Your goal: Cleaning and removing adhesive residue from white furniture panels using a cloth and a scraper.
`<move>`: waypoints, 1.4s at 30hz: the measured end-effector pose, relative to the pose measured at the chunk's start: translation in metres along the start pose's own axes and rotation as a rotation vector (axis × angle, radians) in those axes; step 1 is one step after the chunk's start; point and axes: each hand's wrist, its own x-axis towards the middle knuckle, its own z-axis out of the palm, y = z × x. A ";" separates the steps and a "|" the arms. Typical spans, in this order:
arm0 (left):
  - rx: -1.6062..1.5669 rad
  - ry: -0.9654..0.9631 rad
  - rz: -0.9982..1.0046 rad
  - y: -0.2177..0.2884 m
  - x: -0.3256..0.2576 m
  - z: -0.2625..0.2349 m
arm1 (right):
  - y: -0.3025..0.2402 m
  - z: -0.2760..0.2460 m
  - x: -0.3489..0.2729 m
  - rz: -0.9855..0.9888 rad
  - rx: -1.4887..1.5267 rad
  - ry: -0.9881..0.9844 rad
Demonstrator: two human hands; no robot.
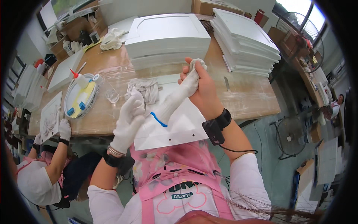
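A white knitted glove [175,99] with a blue-edged cuff hangs slantwise from my bare right hand [204,84]. My right fingers are closed round its bunched upper end, and its cuff lies over a white panel [186,125]. My left hand [129,117] wears a white glove and is beside the cuff, its fingers loosely bent and partly apart, with nothing visible in them. The panel, with small dark holes along its near edge, sticks out over the table edge above my lap. A crumpled greyish-white cloth [143,90] lies just beyond my left hand.
Stacked white panels [167,41] stand at the back, with another stack [244,44] to the right. A round tray [67,102] holds a red-tipped bottle [79,79] and blue pieces. Beside it is a clear cup [112,95]. At left, a co-worker's gloved hand [65,130] touches another panel.
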 end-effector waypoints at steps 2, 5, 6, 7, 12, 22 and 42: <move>0.164 -0.006 0.134 -0.001 -0.006 0.005 | 0.006 0.006 0.004 0.026 0.003 0.324; 0.357 -0.075 0.267 0.007 0.001 0.019 | 0.019 0.010 0.008 0.080 0.041 0.413; 0.304 -0.044 0.266 0.003 0.004 0.024 | 0.022 0.012 0.007 0.080 0.041 0.409; 0.250 -0.013 0.264 0.001 0.006 0.027 | 0.025 0.014 0.006 0.081 0.030 0.417; -0.257 -0.058 -0.128 0.016 0.011 0.017 | 0.029 0.014 0.004 0.095 0.033 0.551; -0.336 -0.131 -0.260 0.008 0.007 -0.003 | 0.041 -0.012 0.002 0.219 -0.072 0.590; 0.790 0.007 0.003 -0.005 0.011 0.020 | 0.053 0.023 -0.069 0.617 -0.994 -0.133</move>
